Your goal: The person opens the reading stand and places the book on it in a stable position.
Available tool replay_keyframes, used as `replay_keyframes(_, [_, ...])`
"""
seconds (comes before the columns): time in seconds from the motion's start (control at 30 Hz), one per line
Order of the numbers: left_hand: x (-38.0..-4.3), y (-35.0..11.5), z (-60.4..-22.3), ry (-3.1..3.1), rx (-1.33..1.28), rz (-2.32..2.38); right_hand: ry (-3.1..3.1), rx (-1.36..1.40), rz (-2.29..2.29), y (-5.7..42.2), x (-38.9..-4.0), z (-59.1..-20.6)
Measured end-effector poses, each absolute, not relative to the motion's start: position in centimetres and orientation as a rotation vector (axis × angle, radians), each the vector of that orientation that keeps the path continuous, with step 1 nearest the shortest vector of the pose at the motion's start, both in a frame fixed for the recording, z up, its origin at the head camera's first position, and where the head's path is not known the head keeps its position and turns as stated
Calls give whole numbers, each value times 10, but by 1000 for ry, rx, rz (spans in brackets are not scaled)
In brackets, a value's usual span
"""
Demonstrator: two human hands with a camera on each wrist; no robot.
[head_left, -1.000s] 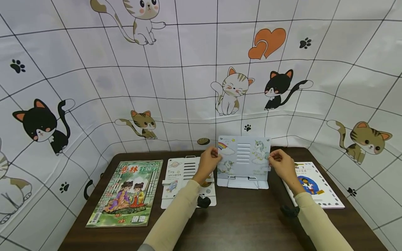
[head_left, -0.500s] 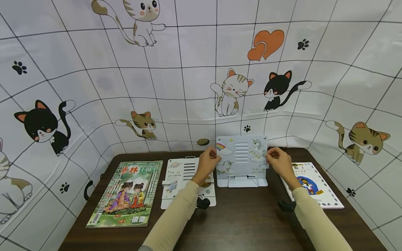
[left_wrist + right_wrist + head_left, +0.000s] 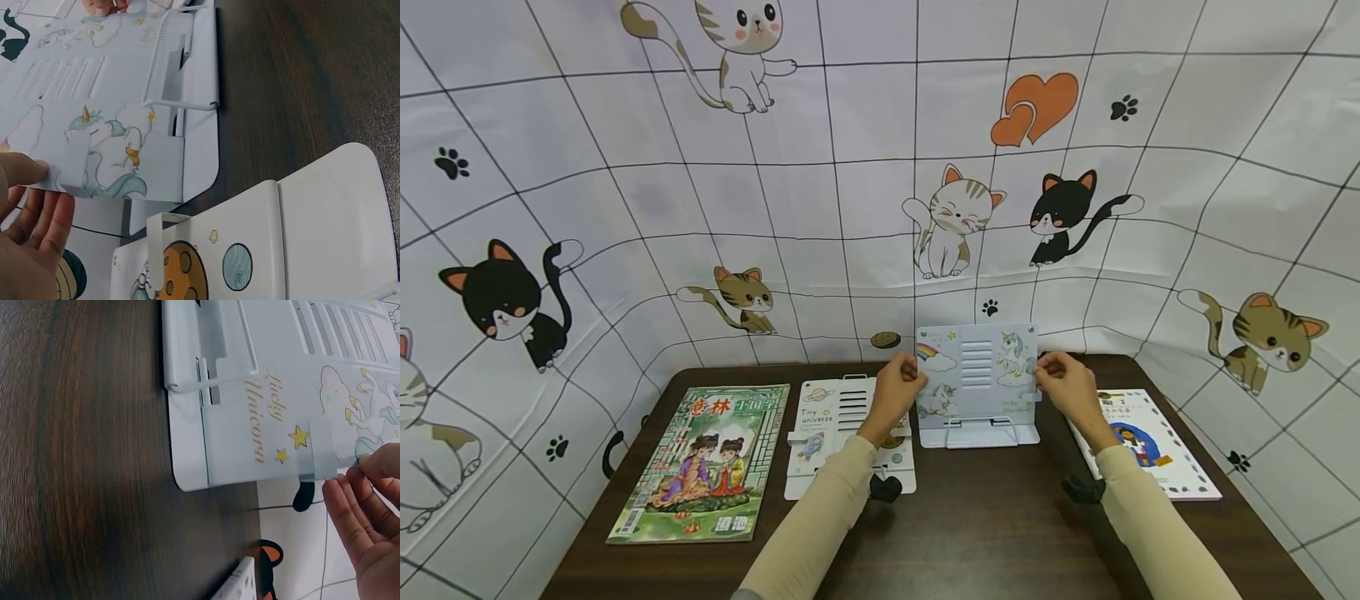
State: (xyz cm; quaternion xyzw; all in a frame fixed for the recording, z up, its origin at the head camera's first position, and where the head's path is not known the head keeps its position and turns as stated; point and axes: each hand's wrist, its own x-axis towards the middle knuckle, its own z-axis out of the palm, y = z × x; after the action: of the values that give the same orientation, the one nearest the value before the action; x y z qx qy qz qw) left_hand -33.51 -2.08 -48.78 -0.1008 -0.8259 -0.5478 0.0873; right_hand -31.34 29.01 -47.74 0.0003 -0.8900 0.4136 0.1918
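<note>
Hands (image 3: 897, 390) (image 3: 1066, 388) pinching both side edges of upright unicorn book stand (image 3: 976, 375), likely steadying its tilted back panel on table (image 3: 985, 517), beside flat planet stand (image 3: 842, 433).

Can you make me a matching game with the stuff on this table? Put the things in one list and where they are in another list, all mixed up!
Things:
1. unicorn book stand
2. space book stand
3. green magazine
4. white booklet

Places or states:
A. lying flat at the table's right edge
B. standing up, held at both sides by the left hand and right hand
C. lying flat at the table's left end
D. lying flat, between the magazine and the upright stand

Pairs: 1-B, 2-D, 3-C, 4-A
</note>
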Motion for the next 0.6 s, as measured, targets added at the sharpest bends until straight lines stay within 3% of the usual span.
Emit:
replay_keyframes(0.23, [-319,-12,-479,-2254,-204,-1516,-2477,22,1015,315,-296,-479])
replay_keyframes(0.6, [-270,55,-476,-2392,-497,-1616,-2677,-121,852,381,-251,-478])
